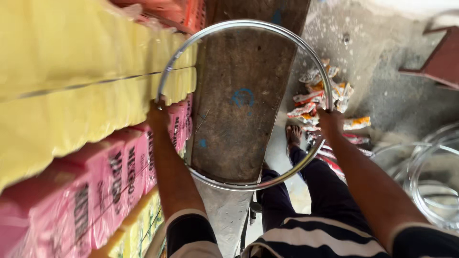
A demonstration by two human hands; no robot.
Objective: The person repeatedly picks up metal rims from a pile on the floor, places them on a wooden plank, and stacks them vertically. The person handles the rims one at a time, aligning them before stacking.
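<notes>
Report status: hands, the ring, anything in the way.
Left hand and right hand both gripping the metal ring, one each side. Ring held above the wooden bench. Nothing between hands and ring; more rings lie at right.

— What do the hands hold?

— A shiny round metal wheel rim, flat over a dark worn wooden plank. The left hand grips it at nine o'clock, the right hand at three.

— And around it?

— Stacked yellow and pink plastic-wrapped packs toward nine o'clock; crumpled snack wrappers on the grey concrete floor at two; more bare metal rims toward four.
</notes>
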